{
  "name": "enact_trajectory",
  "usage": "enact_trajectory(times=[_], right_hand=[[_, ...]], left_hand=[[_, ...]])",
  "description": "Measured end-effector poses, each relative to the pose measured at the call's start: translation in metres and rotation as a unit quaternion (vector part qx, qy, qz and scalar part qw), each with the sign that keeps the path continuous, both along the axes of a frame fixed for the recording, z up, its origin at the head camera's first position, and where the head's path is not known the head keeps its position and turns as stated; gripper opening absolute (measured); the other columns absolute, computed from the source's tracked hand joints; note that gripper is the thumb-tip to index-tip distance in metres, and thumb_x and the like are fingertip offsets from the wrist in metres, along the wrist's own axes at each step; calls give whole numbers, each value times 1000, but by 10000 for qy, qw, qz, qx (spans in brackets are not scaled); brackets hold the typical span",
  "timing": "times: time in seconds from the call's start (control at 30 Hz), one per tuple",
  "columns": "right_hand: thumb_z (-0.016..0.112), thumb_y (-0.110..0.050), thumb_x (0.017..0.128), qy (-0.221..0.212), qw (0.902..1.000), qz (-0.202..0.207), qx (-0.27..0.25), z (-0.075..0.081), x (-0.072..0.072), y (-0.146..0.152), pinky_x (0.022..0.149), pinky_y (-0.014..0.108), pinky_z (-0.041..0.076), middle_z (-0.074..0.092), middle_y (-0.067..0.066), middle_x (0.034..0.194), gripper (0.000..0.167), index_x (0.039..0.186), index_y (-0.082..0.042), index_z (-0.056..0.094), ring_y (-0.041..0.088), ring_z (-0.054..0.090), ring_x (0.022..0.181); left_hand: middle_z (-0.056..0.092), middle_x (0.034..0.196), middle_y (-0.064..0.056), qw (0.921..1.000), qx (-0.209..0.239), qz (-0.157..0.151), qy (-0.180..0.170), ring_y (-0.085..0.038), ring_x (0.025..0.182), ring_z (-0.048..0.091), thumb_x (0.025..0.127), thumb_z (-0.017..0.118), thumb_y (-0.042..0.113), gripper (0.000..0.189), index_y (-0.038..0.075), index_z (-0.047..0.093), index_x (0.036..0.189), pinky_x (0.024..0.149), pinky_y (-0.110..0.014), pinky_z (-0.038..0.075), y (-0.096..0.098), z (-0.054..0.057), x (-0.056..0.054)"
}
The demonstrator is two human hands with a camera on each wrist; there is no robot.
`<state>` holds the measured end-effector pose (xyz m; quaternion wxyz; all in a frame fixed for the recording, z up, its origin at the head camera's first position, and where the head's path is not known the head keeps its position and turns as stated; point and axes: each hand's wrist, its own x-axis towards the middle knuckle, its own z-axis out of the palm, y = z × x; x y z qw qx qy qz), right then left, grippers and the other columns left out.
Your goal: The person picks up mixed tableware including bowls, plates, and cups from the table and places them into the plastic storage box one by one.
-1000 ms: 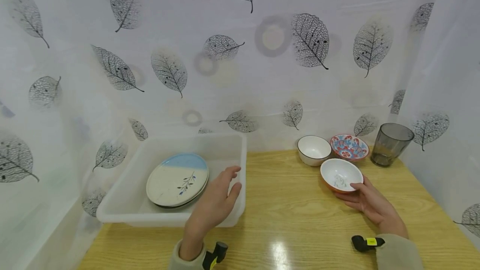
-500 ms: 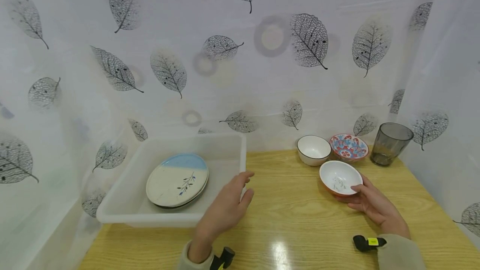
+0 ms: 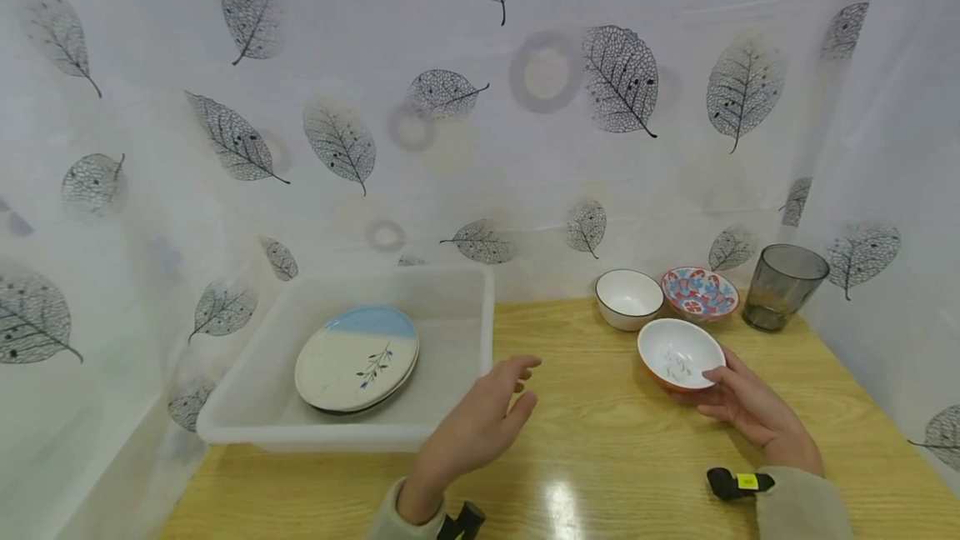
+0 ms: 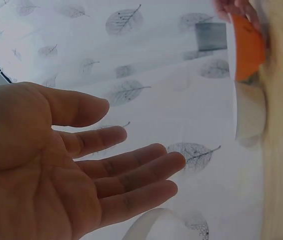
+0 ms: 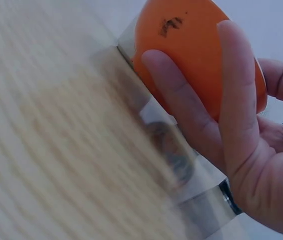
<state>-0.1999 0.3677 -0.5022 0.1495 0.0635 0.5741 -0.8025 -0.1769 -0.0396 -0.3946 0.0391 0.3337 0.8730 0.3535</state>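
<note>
My right hand (image 3: 757,407) grips an orange bowl with a white inside (image 3: 678,352) by its near right rim, thumb over the edge and fingers beneath. In the right wrist view the bowl's orange underside (image 5: 191,55) shows dark marks, with two fingers lying along it. My left hand (image 3: 483,419) hovers with nothing in it, just right of the white tub's near corner. Seen from the left wrist, that hand (image 4: 81,160) has its palm showing and its fingers loosely extended. Behind the held bowl stand a white bowl with a dark rim (image 3: 628,300) and a red-and-blue patterned bowl (image 3: 699,293).
A white plastic tub (image 3: 315,438) sits on the left of the wooden table (image 3: 592,448), with stacked plates (image 3: 352,365) inside. A grey tinted glass (image 3: 783,290) stands at the back right. A leaf-print curtain (image 3: 525,157) encloses the back and sides.
My left hand has moved right, from over the tub's edge to beside it. The right hand still holds the orange bowl, which has shifted only slightly left.
</note>
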Motion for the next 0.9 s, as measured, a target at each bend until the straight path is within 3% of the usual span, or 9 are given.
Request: enact_trajectory(times=[0.13, 0.27, 0.3, 0.4, 0.5, 0.7, 0.9], right_hand=[[42, -8, 103, 48, 9999, -80, 107, 7, 0, -3, 70, 35, 60, 57, -1, 113, 82, 156, -23, -19, 23, 71, 90], [41, -8, 103, 289, 9990, -84, 334, 14, 0, -6, 68, 34, 60, 34, 18, 138, 79, 158, -19, -15, 19, 69, 87], [41, -8, 103, 349, 9987, -71, 361, 15, 0, -7, 68, 34, 60, 34, 17, 139, 79, 158, -18, -14, 19, 70, 89], [40, -7, 103, 485, 9980, -24, 414, 20, 1, -8, 68, 35, 60, 43, 13, 133, 78, 158, -14, -15, 21, 71, 91], [40, -7, 103, 484, 9979, -17, 441, 26, 2, -10, 69, 36, 60, 56, -7, 113, 78, 157, -10, -17, 23, 72, 93], [35, -5, 103, 925, 9951, 196, 283, 34, 5, -15, 67, 33, 60, 65, 0, 110, 70, 152, 2, -15, 24, 73, 94], [33, -3, 104, 1343, 9902, 384, 12, 40, 9, -20, 69, 31, 60, 68, 7, 110, 37, 139, -14, 25, 27, 73, 94]], left_hand=[[54, 137, -12, 9999, 91, -18, -142, -26, 116, 60, 105, 47, 19, 42, 9, 42, 145, 94, -36, 52, 2, -3, -2], [54, 137, -11, 9996, 162, -14, -237, -23, 114, 61, 105, 47, 20, 43, 11, 41, 146, 93, -36, 53, 4, -5, -2], [53, 138, -11, 9995, 174, -15, -276, -22, 114, 60, 105, 47, 20, 44, 11, 41, 147, 93, -36, 53, 4, -5, -2], [52, 139, -11, 9994, 159, -20, -323, -20, 114, 60, 104, 48, 20, 45, 12, 40, 148, 92, -34, 52, 5, -5, -2], [51, 141, -11, 9992, 139, -18, -387, -19, 114, 59, 104, 49, 20, 46, 13, 39, 148, 91, -32, 52, 6, -5, -1], [50, 142, -12, 9993, 132, -122, -318, -17, 112, 59, 104, 50, 19, 47, 12, 38, 149, 89, -28, 52, 8, -7, -1], [49, 141, -13, 9989, 138, -214, -394, -18, 113, 59, 104, 49, 19, 47, 13, 36, 150, 87, -27, 52, 9, -8, 0]])
